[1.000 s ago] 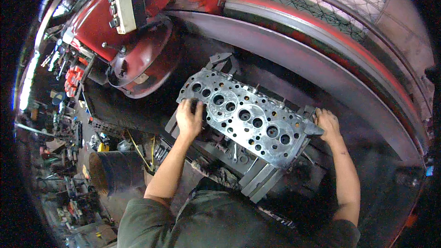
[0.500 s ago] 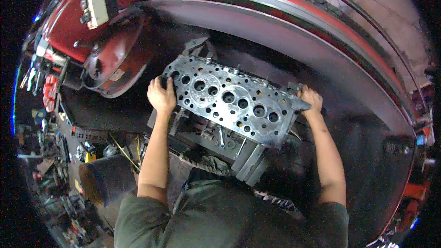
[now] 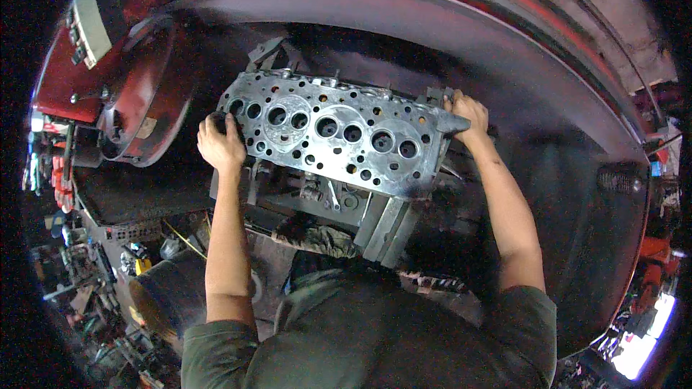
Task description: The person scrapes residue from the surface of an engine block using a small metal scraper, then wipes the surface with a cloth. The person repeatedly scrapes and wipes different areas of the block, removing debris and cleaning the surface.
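Observation:
A grey metal cylinder head (image 3: pixel 317 160) lies tilted across the middle of the view, its flat face with a row of round valve openings turned toward me. My left hand (image 3: pixel 222 145) grips its left end, fingers curled over the edge. At the other end, my right hand (image 3: pixel 468 117) is closed round the right edge beside a pointed grey lug (image 3: pixel 452 125). Both sets of fingertips are partly hidden behind the metal. Below the cylinder head, a wrench (image 3: pixel 334 196) rests among washers and small parts on a metal surface.
A ridged metal bar (image 3: pixel 386 234) juts toward me under the cylinder head. At left stands a round red machine part (image 3: pixel 148 104) beside a pale switch panel (image 3: pixel 94 25). A large dark curved panel (image 3: pixel 497 43) arches behind. Cluttered tools (image 3: pixel 79 281) lie at far left.
The whole scene, with the cylinder head and both hands, has shifted left and slightly up in view. Both hands keep their grip at the two ends.

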A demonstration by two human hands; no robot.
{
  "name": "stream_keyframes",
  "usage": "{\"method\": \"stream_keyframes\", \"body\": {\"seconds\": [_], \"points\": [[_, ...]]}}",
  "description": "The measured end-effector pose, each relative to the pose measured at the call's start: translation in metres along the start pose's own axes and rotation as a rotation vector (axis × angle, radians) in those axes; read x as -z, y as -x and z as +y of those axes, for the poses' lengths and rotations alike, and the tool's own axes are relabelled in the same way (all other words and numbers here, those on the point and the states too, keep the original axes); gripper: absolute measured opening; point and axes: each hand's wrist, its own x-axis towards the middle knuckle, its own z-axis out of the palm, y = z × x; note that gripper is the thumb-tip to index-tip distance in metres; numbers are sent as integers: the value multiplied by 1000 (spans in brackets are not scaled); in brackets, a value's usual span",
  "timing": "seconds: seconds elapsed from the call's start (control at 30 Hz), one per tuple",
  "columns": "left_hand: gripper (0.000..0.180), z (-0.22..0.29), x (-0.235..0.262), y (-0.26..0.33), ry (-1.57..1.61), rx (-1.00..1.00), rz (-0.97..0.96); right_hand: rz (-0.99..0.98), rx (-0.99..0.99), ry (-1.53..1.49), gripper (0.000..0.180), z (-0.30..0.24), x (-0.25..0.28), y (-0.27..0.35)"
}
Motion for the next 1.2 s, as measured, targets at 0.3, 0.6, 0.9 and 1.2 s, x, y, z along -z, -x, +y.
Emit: {"method": "stream_keyframes", "body": {"seconds": [0.3,0.6,0.9,1.2], "points": [[41,3,0,0,-43,21,-7,137,-141,-66,41,-10,-15,4],[47,2,0,0,-123,16,-18,145,-151,-79,48,-10,-11,11],[56,-17,13,-26,87,139,-110,141,-7,38,57,4,-2,14],[40,-22,24,-20,147,245,-245,72,-81,4,40,-10,0,10]]}}
